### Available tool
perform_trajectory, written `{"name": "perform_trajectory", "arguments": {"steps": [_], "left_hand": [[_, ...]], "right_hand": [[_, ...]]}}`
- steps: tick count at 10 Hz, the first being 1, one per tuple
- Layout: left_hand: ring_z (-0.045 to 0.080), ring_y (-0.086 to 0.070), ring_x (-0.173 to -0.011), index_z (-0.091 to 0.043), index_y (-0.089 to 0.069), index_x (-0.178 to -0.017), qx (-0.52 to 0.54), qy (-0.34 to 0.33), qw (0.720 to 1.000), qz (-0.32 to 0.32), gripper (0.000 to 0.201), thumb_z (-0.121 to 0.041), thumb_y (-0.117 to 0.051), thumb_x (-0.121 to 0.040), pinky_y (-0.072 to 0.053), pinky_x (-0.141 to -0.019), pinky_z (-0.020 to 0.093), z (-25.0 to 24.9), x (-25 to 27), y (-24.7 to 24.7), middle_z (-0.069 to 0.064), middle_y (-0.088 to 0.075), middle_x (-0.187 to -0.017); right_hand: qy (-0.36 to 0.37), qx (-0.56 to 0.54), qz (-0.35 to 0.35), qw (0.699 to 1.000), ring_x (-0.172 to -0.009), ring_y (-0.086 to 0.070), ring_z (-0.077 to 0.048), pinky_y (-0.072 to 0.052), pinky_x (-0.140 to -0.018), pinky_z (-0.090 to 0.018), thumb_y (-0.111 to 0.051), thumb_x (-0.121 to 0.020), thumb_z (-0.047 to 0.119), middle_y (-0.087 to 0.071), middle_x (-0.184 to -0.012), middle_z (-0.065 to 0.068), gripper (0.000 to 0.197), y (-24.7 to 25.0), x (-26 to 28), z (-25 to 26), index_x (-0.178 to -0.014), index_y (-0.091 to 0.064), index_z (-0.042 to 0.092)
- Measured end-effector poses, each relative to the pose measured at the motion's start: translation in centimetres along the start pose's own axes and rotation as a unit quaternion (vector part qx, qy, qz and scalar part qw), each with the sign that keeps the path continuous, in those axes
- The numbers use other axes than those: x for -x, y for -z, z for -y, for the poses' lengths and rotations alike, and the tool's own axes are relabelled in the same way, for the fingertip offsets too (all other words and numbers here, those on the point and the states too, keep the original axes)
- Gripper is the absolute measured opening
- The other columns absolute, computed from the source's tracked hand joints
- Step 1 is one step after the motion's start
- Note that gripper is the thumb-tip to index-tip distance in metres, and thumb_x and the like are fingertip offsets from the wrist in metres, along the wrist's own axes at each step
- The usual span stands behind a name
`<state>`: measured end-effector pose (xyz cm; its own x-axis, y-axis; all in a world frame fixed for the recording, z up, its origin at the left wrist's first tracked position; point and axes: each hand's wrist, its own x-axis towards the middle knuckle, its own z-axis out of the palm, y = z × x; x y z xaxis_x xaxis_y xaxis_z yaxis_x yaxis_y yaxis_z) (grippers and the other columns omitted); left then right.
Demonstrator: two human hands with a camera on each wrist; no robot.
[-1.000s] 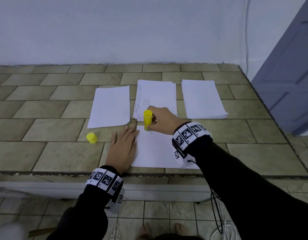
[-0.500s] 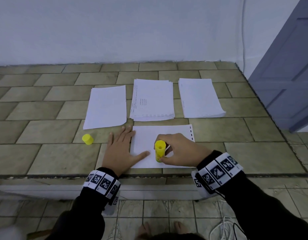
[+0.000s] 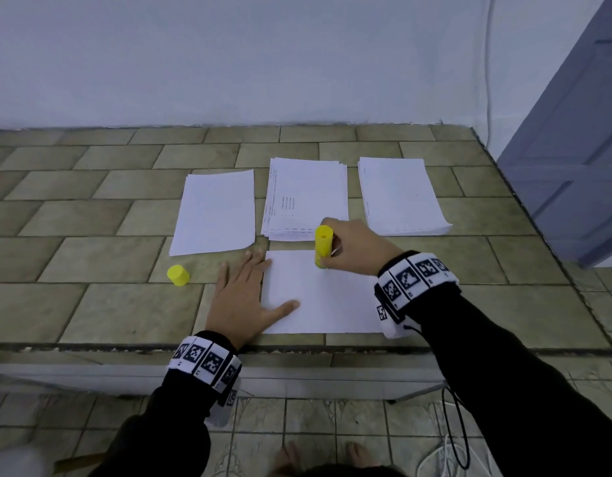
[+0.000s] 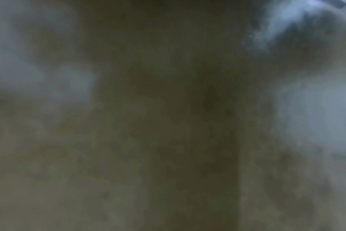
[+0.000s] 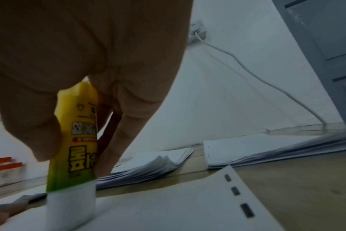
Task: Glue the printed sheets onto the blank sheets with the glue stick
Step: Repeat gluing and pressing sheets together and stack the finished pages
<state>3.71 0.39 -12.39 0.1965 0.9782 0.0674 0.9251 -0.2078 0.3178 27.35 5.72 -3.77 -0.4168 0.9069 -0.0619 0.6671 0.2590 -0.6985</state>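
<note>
From the head view, my right hand [image 3: 357, 247] has its grip wrapped round the glue stick [image 3: 323, 246], tip down on the far edge of the sheet [image 3: 318, 294] lying nearest me on the worktop [image 3: 91, 256]. My left hand [image 3: 244, 296] lies flat with fingers spread, pressing that sheet's left edge. The yellow cap [image 3: 178, 275] sits off to the left. Beyond are a thin pile [image 3: 216, 210], a printed stack [image 3: 306, 197] and another stack [image 3: 402, 196]; both stacks look thick, so I judge most of the gluing is left.

My left wrist view is dark blur; it shows nothing of the grip.

From the right wrist, the glue stick [image 5: 73, 150] stands nearly upright, its white end on the sheet [image 5: 168, 207], so I reckon I am mid-spread on this one.
</note>
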Motion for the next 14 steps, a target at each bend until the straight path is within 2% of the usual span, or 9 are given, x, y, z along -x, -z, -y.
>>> {"name": "perform_trajectory", "arguments": {"steps": [2,3,5,6,9,10,11,13,14], "left_hand": [[0.009,-0.008,-0.151,-0.02,-0.033,-0.151,0.007,-0.005,1.0,-0.002,0.106,-0.089,-0.029,-0.07,0.006,-0.122,0.043,0.0,0.1,0.2,-0.008,-0.019,-0.163],[0.009,-0.009,-0.151,-0.019,-0.032,-0.152,0.002,-0.007,1.0,-0.001,0.106,-0.088,-0.028,-0.071,0.004,-0.123,0.044,0.2,0.2,0.1,-0.007,-0.019,-0.163],[0.01,-0.008,-0.151,-0.017,-0.028,-0.154,-0.015,-0.006,1.0,0.008,0.107,-0.087,-0.024,-0.072,0.003,-0.123,0.044,0.2,-0.1,0.1,-0.005,-0.02,-0.163],[0.011,-0.008,-0.151,-0.016,-0.027,-0.154,-0.021,-0.004,1.0,0.007,0.106,-0.085,-0.023,-0.074,0.002,-0.123,0.045,0.2,0.0,0.0,-0.004,-0.019,-0.163],[0.011,-0.009,-0.151,-0.015,-0.026,-0.154,-0.027,-0.003,1.0,0.009,0.106,-0.085,-0.023,-0.074,0.002,-0.123,0.045,0.2,-0.1,-0.1,-0.004,-0.021,-0.162],[0.012,-0.009,-0.151,-0.015,-0.025,-0.154,-0.029,-0.004,1.0,0.012,0.106,-0.084,-0.023,-0.073,0.002,-0.123,0.046,0.2,-0.1,-0.1,-0.004,-0.02,-0.163],[0.013,-0.011,-0.151,-0.015,-0.025,-0.154,-0.027,-0.006,1.0,0.009,0.106,-0.084,-0.023,-0.074,0.002,-0.123,0.047,0.1,0.0,0.0,-0.004,-0.02,-0.163],[0.011,-0.007,-0.151,-0.015,-0.023,-0.155,-0.025,-0.001,0.999,0.023,0.108,-0.084,-0.021,-0.072,0.002,-0.123,0.046,-0.2,0.0,0.3,-0.005,-0.017,-0.164],[0.01,-0.006,-0.151,-0.016,-0.022,-0.155,-0.025,0.003,0.999,0.025,0.108,-0.085,-0.02,-0.072,0.003,-0.123,0.045,-0.2,0.0,0.3,-0.006,-0.015,-0.164]], "right_hand": [[-0.032,-0.006,-0.017,0.999,-0.08,-0.065,-0.025,-0.054,-0.079,-0.044,-0.072,-0.075,0.01,-0.068,-0.085,-0.008,0.021,0.8,-0.7,-0.5,-0.088,-0.054,0.01],[-0.025,-0.074,-0.022,0.997,-0.08,-0.068,-0.017,-0.055,-0.08,-0.037,-0.074,-0.075,0.005,-0.071,-0.085,-0.002,0.017,1.4,1.6,-0.8,-0.083,-0.059,0.006],[-0.001,-0.087,-0.004,0.996,-0.082,-0.068,-0.016,-0.057,-0.078,-0.038,-0.078,-0.073,0.01,-0.069,-0.09,0.0,0.021,1.9,5.8,-2.5,-0.088,-0.065,0.012],[0.017,-0.087,0.022,0.996,-0.08,-0.066,-0.014,-0.058,-0.075,-0.031,-0.078,-0.073,0.008,-0.068,-0.087,0.003,0.02,1.8,7.2,-2.5,-0.088,-0.065,0.013],[0.021,-0.058,0.071,0.996,-0.079,-0.065,-0.016,-0.057,-0.075,-0.038,-0.074,-0.071,0.007,-0.068,-0.085,0.002,0.022,2.0,7.8,-2.9,-0.088,-0.065,0.018],[0.023,-0.046,0.046,0.998,-0.078,-0.065,-0.017,-0.056,-0.073,-0.037,-0.075,-0.072,0.007,-0.068,-0.085,0.002,0.022,2.4,7.0,-3.3,-0.086,-0.065,0.019],[0.006,-0.022,0.004,1.0,-0.078,-0.065,-0.013,-0.055,-0.075,-0.036,-0.078,-0.072,0.01,-0.069,-0.087,0.003,0.028,3.2,5.4,-4.0,-0.08,-0.061,0.031],[-0.012,-0.017,-0.05,0.999,-0.082,-0.067,-0.023,-0.055,-0.079,-0.047,-0.078,-0.071,0.013,-0.068,-0.083,-0.001,0.03,4.4,2.4,-5.0,-0.074,-0.055,0.032],[-0.023,-0.034,-0.059,0.997,-0.078,-0.068,-0.017,-0.056,-0.081,-0.042,-0.076,-0.072,0.006,-0.068,-0.084,-0.002,0.022,4.4,1.4,-5.1,-0.08,-0.059,0.017]]}}
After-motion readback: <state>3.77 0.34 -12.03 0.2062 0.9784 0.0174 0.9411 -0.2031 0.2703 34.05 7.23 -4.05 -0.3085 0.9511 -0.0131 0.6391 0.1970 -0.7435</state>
